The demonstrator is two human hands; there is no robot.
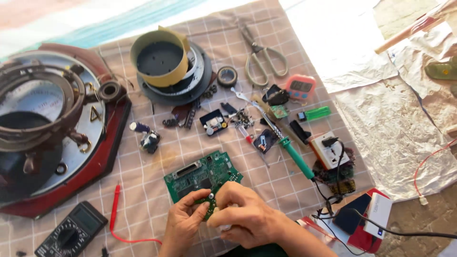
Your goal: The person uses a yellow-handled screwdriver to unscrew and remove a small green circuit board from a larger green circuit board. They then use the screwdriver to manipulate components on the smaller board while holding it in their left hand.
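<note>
Both of my hands meet at the bottom centre over a checked cloth [143, 166]. My left hand [183, 223] pinches a small green circuit board [209, 203] with a round silver part on it. My right hand [247, 216] curls around the same small board from the right. Just above them lies a larger green circuit board [202, 173] flat on the cloth.
A green-handled soldering iron [293, 152] lies right of the boards, its cord running to a white socket block [328, 150]. Scissors [262, 54], black tape roll [227, 75], small timer [301, 88], yellow-rimmed round housing [162, 57], red appliance base [52, 128] and multimeter [71, 231] surround the work.
</note>
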